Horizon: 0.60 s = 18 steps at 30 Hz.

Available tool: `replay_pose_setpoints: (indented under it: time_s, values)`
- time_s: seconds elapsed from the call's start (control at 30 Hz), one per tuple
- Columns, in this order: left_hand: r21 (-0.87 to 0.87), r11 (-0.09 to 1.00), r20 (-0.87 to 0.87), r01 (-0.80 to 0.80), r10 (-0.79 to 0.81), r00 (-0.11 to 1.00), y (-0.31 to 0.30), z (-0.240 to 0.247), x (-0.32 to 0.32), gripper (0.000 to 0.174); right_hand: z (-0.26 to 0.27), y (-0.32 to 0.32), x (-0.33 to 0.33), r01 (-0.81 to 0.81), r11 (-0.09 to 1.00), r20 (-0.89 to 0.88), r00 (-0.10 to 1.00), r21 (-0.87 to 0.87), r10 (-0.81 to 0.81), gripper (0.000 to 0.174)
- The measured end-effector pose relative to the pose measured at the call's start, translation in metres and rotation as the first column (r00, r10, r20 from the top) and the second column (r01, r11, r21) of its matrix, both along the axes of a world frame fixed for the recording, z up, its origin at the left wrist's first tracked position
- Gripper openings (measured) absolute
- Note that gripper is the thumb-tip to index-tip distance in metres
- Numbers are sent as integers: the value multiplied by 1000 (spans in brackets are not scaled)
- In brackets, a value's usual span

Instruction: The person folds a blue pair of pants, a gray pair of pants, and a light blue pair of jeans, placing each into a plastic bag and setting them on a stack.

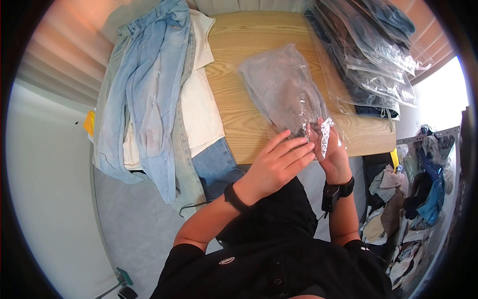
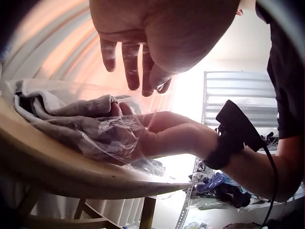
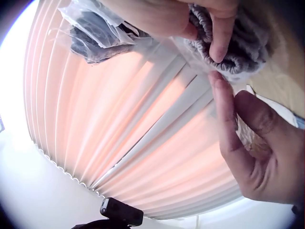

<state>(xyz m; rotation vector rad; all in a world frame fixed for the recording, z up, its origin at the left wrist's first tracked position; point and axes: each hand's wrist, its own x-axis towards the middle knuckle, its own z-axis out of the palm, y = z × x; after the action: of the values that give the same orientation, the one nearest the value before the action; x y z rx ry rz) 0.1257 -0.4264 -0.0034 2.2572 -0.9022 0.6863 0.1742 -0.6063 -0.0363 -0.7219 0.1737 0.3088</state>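
A folded grey garment point(image 1: 279, 82) with a gathered elastic waistband point(image 3: 228, 62) lies inside a clear plastic bag point(image 1: 306, 107) on the wooden table, the bag's mouth facing me. My right hand point(image 1: 334, 162) reaches into that mouth. In the right wrist view its fingers point(image 3: 221, 38) pinch the waistband, while crinkled plastic covers part of the hand. My left hand point(image 1: 279, 167) hovers at the near end of the bag, its fingers loosely extended and holding nothing. In the right wrist view its index fingertip comes right up to the bag's edge.
Light blue jeans point(image 1: 154, 74) and white trousers point(image 1: 201, 114) drape over the table's left side. Several bagged garments point(image 1: 368, 55) are stacked at the back right. A metal rack point(image 1: 443, 134) with clothes stands at right, and the table's front edge point(image 1: 368, 149) is close to me.
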Motion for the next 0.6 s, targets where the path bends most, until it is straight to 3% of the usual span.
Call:
replay_pose_setpoints:
  time_s: [0.17,0.3,0.5,0.6]
  values:
    - [6,1000,2,-1,1,1000,0,1,0,25,-10,-1,7,23,996,1,1000,80,-23,25]
    - [12,1000,8,-7,7,1000,-1,0,1,28,-14,-3,12,-13,999,22,1000,38,12,26]
    - [15,999,-19,-43,43,999,3,-4,-1,39,24,1,-5,30,987,-49,998,-160,-38,37]
    - [-14,999,-22,-43,42,999,10,-12,3,49,19,-3,-22,176,934,98,983,-312,-153,47]
